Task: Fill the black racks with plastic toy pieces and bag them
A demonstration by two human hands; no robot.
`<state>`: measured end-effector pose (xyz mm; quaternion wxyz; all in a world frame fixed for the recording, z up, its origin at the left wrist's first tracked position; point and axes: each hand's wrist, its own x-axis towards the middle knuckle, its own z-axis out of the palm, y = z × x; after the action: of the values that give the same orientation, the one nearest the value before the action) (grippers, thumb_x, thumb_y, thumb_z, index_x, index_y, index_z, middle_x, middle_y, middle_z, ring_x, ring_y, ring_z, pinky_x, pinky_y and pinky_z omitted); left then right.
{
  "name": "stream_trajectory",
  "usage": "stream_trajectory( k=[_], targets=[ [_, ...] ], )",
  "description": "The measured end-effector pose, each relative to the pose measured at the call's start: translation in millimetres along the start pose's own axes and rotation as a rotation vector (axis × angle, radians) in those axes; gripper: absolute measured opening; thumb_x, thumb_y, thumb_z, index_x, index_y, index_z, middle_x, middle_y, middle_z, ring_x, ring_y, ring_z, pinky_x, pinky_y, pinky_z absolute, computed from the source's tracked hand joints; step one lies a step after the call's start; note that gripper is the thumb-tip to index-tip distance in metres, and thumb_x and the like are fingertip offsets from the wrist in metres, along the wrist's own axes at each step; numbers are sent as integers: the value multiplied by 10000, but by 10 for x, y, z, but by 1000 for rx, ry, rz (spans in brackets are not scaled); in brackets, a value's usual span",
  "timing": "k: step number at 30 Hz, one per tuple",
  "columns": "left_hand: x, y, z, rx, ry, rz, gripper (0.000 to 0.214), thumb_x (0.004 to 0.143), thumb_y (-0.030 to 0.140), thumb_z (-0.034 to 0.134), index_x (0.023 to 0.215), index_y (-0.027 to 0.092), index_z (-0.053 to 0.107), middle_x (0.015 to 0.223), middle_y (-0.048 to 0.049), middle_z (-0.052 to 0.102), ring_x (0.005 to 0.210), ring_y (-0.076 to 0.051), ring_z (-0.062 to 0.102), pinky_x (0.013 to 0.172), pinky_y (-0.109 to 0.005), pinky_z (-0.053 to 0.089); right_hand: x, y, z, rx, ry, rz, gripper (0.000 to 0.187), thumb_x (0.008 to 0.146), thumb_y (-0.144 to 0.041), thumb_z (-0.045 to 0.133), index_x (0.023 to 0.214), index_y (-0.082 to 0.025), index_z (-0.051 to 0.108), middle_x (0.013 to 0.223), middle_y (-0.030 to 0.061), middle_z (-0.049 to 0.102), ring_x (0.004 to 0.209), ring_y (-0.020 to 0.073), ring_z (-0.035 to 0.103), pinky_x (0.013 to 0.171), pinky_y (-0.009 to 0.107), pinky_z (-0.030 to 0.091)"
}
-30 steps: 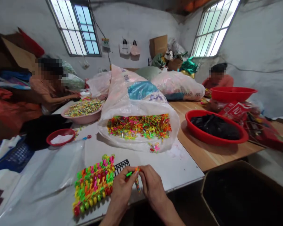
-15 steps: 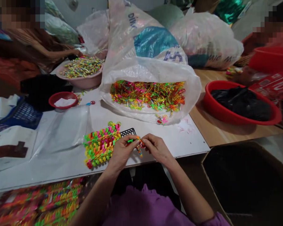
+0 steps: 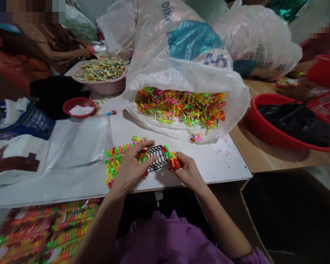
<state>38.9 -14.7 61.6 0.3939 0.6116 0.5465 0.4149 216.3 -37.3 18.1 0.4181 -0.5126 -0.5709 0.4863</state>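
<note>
On the white table lies a black plastic grid rack, its left part covered by rows of small bright plastic toys. My left hand rests over the right end of these rows, fingers stretched out and thumb lying on the rack's bare grid. At the rack's right edge my right hand pinches a small red and orange plastic toy. A green piece beside it touches or overlaps the rack's corner; whether it belongs to the same toy I cannot tell.
Behind the rack a large white sack lies open, full of similar toys. A pink basin of small pieces, a small red bowl and clear plastic bags are left. A red basin stands right. Co-workers sit at both sides.
My left hand has let go of the small toys and spread over the rack. My right hand still pinches a toy, now beside the rack's right edge. The view has shifted slightly.
</note>
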Motion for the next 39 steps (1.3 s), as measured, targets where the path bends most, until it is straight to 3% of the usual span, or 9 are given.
stream_trajectory(
  k=[2,3,5,9,12,16,24,31,39],
  targets=[
    [-23,-39,-214,295,159,135,299,752,351,608,1003,189,611,987,-39,643,910,-173,585,848,-330,461,99,147,156,29,89,3,193,736,-326,621,795,-162,538,680,-14,533,591,90,475,529,195,387],
    [-58,-83,-280,406,174,196,257,785,342,572,985,185,610,967,-41,641,917,-175,582,857,-333,456,135,246,254,44,99,14,185,746,-313,606,827,-162,538,710,-2,554,607,97,500,544,201,405],
    [-167,-215,-308,550,77,296,219,830,312,517,977,175,604,954,-55,639,941,-187,576,865,-339,450,165,451,454,42,77,39,150,756,-278,582,840,-159,547,754,17,582,648,115,536,584,217,432],
    [-374,-495,-101,681,-41,380,218,851,242,482,1028,163,583,994,-82,631,975,-209,556,886,-364,438,135,683,694,-72,55,1,114,777,-245,547,852,-164,574,795,31,604,711,140,556,653,241,442],
    [-417,-569,15,684,-71,392,218,858,202,466,1047,164,567,982,-75,626,949,-202,554,867,-352,441,134,703,706,-213,41,-110,89,800,-200,483,822,-165,562,789,33,581,720,142,535,671,247,425],
    [-420,-586,-2,653,-90,387,241,852,189,479,1081,166,548,987,-71,623,953,-200,550,866,-346,444,115,732,648,-353,-5,-193,89,783,-153,446,772,-164,534,776,31,531,714,142,498,655,247,404],
    [-411,-686,-51,583,-20,421,215,825,167,510,1032,155,570,959,-63,645,934,-178,579,851,-307,462,92,735,591,-195,16,-7,134,795,-261,521,875,-178,588,823,21,609,743,143,567,664,232,431],
    [-374,-647,-53,577,-12,465,219,814,133,503,1019,159,574,914,-50,653,869,-160,594,789,-276,482,272,624,653,-432,-113,-78,139,753,-130,474,788,-173,602,736,23,615,673,152,555,613,231,397],
    [-385,-665,-55,592,16,473,185,821,135,488,975,164,586,884,-49,663,847,-161,602,776,-282,484,223,708,659,-104,-58,79,213,854,-293,442,841,-159,608,527,-7,581,516,139,584,600,239,453]
  ],
)
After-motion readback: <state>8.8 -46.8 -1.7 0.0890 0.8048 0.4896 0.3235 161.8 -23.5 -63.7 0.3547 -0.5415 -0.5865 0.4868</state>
